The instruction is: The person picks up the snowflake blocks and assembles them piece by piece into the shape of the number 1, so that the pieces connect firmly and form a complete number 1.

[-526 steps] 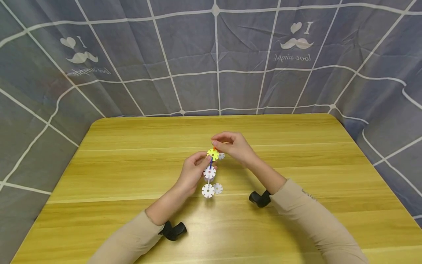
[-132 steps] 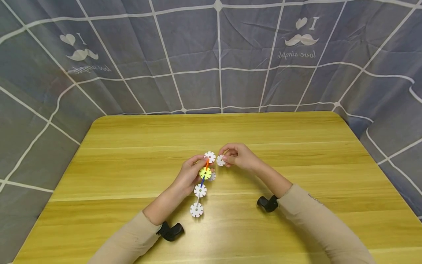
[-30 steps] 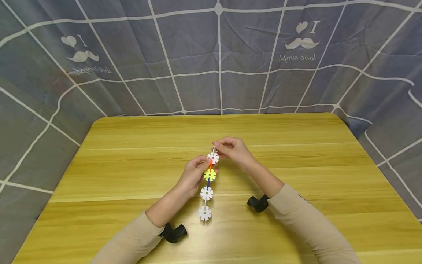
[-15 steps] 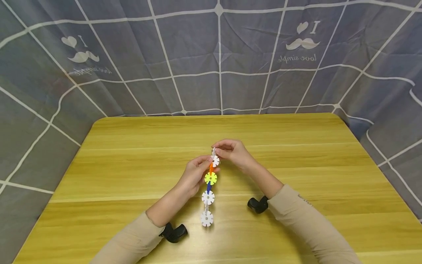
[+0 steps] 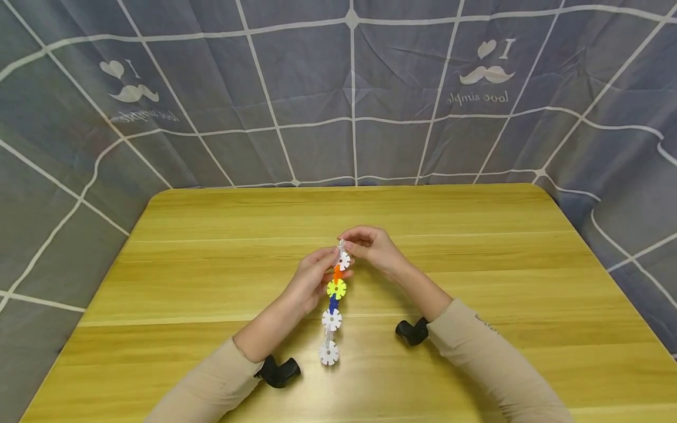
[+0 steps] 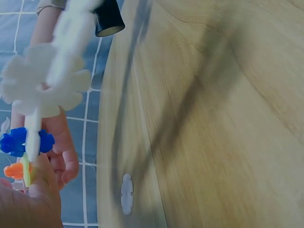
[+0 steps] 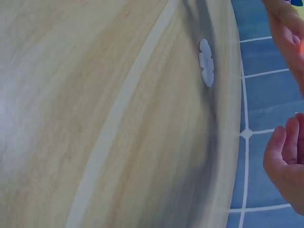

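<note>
A chain of slotted snowflake discs runs toward the person in the head view. From the near end come a white disc (image 5: 328, 353), a clear-looking edge-on disc, a second white disc (image 5: 331, 319), a blue disc (image 5: 334, 303), a yellow disc (image 5: 336, 288), an orange disc (image 5: 338, 274) and another white disc (image 5: 344, 261). My left hand (image 5: 312, 276) grips the chain around its far part. With thumb and fingers my right hand (image 5: 372, 247) pinches a whitish edge-on disc (image 5: 341, 246) at the far tip. How deep its slot sits is too small to tell.
One loose white disc (image 6: 127, 194) lies on the wooden table (image 6: 213, 142); the head view does not show it. Black curved devices (image 5: 280, 372) sit at both wrists. A grey-blue checked curtain (image 5: 307, 70) hangs behind the table.
The chain has grown by an orange and a white disc since the oldest frame. A further whitish disc, apart 4.4 seconds ago, is now at the far tip. Lately the chain dipped toward the person.
</note>
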Available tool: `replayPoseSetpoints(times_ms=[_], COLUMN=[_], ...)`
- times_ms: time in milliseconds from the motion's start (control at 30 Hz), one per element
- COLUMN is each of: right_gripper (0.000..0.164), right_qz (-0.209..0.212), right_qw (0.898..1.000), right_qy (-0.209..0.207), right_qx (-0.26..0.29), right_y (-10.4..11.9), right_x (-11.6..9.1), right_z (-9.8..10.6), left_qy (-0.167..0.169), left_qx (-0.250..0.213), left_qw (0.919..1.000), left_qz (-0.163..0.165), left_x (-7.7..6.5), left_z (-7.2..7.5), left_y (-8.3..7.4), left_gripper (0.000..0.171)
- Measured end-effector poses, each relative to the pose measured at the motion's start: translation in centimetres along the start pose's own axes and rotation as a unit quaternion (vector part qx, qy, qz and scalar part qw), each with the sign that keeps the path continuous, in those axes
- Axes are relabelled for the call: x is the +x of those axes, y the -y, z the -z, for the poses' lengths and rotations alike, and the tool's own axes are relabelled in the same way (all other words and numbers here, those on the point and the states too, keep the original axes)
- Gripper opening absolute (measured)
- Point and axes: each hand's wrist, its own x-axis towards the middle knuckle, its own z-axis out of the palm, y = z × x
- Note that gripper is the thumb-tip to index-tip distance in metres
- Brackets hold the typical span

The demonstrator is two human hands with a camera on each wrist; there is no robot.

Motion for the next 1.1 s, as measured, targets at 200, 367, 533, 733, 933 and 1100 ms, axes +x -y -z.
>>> replayPoseSetpoints(times_ms=[200, 367, 533, 733, 933, 1100], right_gripper=[0.021, 0.021, 0.022, 0.023, 0.028, 0.032], right_qz=[-0.003, -0.006, -0.013, -0.014, -0.007, -0.03], right_qw=[1.0, 1.0, 1.0, 1.0, 0.999, 0.999], right_qy=[-0.005, 0.0, 0.003, 0.007, 0.013, 0.009], right_qx=[-0.004, 0.003, 0.009, -0.003, -0.035, -0.03], right_y=[-0.1, -0.6, -1.0, -0.8, -0.9, -1.4], right_x=[0.2, 0.4, 0.5, 0.6, 0.3, -0.1], right_z=[-0.3, -0.6, -0.7, -0.7, -0.5, -0.1], left_qy=[0.01, 0.007, 0.013, 0.009, -0.013, -0.024], left_qx=[-0.011, -0.005, -0.001, 0.001, 0.014, 0.021], left_qw=[0.9999, 0.9999, 0.9997, 0.9999, 0.9997, 0.9995], left_qz=[0.0, 0.011, 0.018, 0.014, 0.013, 0.005], left_x=[0.3, 0.5, 0.8, 0.9, 0.9, 0.7], left_z=[0.3, 0.8, 1.0, 1.0, 1.3, 2.0], left_y=[-0.2, -0.1, 0.0, 0.0, 0.2, 0.3], left_gripper=[0.036, 0.039, 0.043, 0.043, 0.045, 0.047])
